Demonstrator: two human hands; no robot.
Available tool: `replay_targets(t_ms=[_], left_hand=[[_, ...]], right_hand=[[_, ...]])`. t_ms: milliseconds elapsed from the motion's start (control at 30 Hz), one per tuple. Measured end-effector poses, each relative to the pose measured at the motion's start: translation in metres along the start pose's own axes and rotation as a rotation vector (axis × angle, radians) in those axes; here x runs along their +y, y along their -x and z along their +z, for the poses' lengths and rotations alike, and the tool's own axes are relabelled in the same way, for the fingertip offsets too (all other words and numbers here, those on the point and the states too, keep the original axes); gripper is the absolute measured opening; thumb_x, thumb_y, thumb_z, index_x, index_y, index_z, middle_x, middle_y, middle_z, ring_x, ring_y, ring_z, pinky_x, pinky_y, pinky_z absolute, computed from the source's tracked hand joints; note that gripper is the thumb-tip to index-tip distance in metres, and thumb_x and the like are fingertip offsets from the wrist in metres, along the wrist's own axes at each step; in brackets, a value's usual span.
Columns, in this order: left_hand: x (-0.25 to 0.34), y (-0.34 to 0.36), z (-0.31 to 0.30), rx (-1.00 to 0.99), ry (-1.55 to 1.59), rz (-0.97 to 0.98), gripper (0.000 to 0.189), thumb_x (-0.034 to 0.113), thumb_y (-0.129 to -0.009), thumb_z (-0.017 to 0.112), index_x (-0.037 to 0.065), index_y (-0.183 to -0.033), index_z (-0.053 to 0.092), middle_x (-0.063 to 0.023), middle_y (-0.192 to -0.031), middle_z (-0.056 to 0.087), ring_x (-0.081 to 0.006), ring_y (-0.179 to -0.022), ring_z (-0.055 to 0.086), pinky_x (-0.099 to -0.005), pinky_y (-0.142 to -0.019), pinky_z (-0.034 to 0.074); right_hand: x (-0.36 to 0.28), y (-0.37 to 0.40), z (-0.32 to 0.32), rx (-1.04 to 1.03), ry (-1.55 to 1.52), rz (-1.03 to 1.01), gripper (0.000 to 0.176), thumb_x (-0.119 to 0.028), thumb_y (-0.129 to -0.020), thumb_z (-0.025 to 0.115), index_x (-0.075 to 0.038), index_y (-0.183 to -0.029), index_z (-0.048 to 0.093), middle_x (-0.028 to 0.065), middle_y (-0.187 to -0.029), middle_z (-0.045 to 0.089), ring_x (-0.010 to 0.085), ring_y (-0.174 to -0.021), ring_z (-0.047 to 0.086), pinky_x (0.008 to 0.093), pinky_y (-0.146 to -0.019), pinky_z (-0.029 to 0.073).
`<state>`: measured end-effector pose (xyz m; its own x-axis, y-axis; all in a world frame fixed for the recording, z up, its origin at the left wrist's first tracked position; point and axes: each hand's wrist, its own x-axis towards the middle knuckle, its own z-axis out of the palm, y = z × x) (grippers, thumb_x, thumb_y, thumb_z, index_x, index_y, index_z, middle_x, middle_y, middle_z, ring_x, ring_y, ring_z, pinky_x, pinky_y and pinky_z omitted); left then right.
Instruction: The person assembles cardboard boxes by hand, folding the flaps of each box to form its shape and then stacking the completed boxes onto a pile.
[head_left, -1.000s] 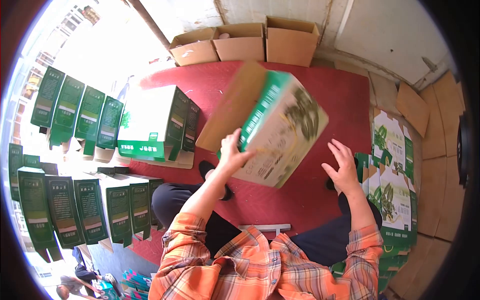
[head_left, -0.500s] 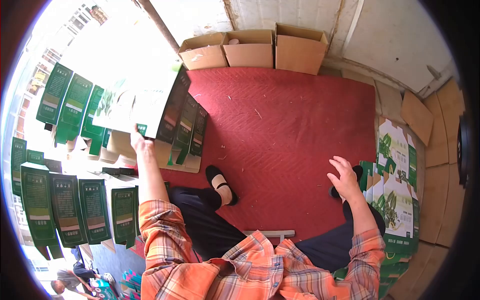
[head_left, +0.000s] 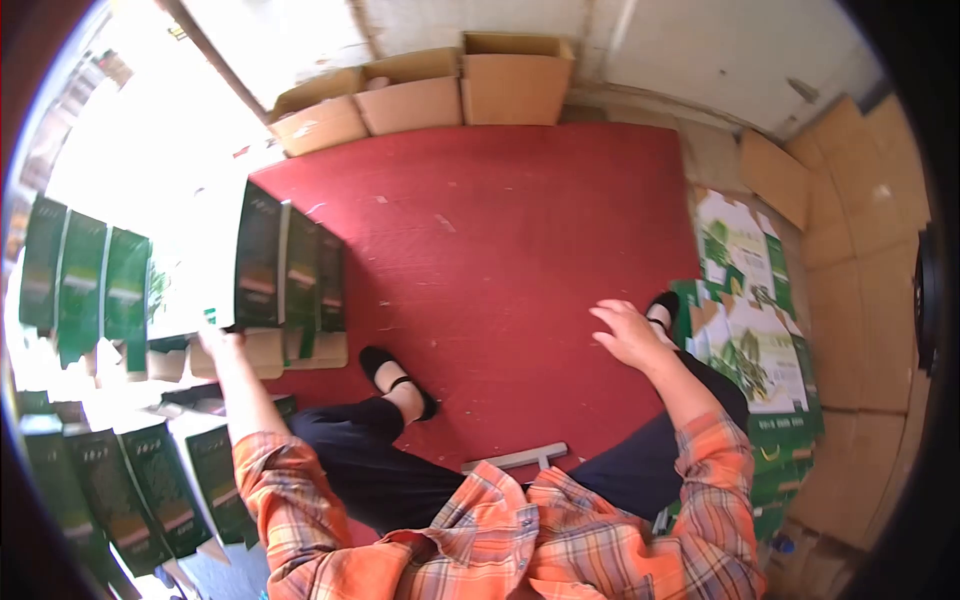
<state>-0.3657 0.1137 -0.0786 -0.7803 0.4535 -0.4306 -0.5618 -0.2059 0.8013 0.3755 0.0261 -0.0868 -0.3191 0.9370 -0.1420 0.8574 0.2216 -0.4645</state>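
Note:
At the left, my left hand [head_left: 222,343] holds the near lower edge of a green-and-white carton [head_left: 258,255]; glare washes out its white face, and my fingers are partly hidden. The carton stands among other green cartons [head_left: 318,270]. My right hand [head_left: 630,335] is held over the red mat, fingers bent and apart, with nothing in it. Closest to that hand is a stack of flat green-and-white carton blanks [head_left: 755,350] with a leaf print, at my right.
Three open brown cardboard boxes [head_left: 515,88] line the far wall. More green cartons [head_left: 155,480] stand at the near left. A red mat [head_left: 500,250] covers the floor, a metal bar [head_left: 520,458] lies between my legs, and brown cardboard sheets [head_left: 860,300] lean at the right.
The view has turned, shifting most things leftward. The carton in my left hand has come slightly nearer and sits more in line with its neighbours. My right hand stays empty.

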Motion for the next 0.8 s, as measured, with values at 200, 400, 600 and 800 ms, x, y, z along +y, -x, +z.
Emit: replay_targets(t_ms=[200,400,600,800], left_hand=[[-0.014,-0.025,-0.004,-0.054,-0.163,0.199,0.044,0.039,-0.087,0.063,0.011,-0.12,0.057,-0.0076,-0.11,0.065,-0.0248,-0.095,0.063,-0.0416,-0.078,0.052],[0.02,0.004,0.006,-0.06,-0.56,0.813,0.044,0.031,-0.092,0.06,0.006,-0.128,0.055,-0.0112,-0.115,0.063,-0.0229,-0.098,0.061,-0.0362,-0.084,0.049],[-0.013,0.187,0.103,-0.493,-0.673,0.748,0.042,0.018,-0.096,0.059,0.004,-0.135,0.052,-0.0121,-0.131,0.054,-0.0178,-0.116,0.051,-0.0326,-0.101,0.039],[-0.086,0.321,0.115,-1.032,-1.045,0.904,0.034,0.005,-0.091,0.06,0.007,-0.125,0.06,-0.0066,-0.131,0.053,-0.0164,-0.118,0.052,-0.0304,-0.097,0.04]], right_hand=[[-0.009,-0.003,-0.005,-0.103,-0.006,0.064,0.042,-0.022,-0.083,0.069,-0.008,-0.122,0.061,0.0128,-0.123,0.06,0.0323,-0.118,0.054,0.0445,-0.096,0.047],[-0.018,0.0,-0.048,-0.028,-0.054,0.058,0.043,-0.023,-0.084,0.068,-0.009,-0.123,0.06,0.015,-0.111,0.063,0.0351,-0.107,0.06,0.046,-0.091,0.05],[0.04,0.032,-0.133,0.433,-0.416,0.296,0.042,-0.018,-0.084,0.069,-0.005,-0.123,0.061,0.0165,-0.112,0.067,0.0252,-0.094,0.068,0.0358,-0.083,0.054],[0.178,0.151,-0.122,0.469,0.314,0.785,0.046,-0.03,-0.082,0.071,-0.005,-0.12,0.062,0.0155,-0.118,0.064,0.0354,-0.109,0.059,0.0462,-0.092,0.049]])
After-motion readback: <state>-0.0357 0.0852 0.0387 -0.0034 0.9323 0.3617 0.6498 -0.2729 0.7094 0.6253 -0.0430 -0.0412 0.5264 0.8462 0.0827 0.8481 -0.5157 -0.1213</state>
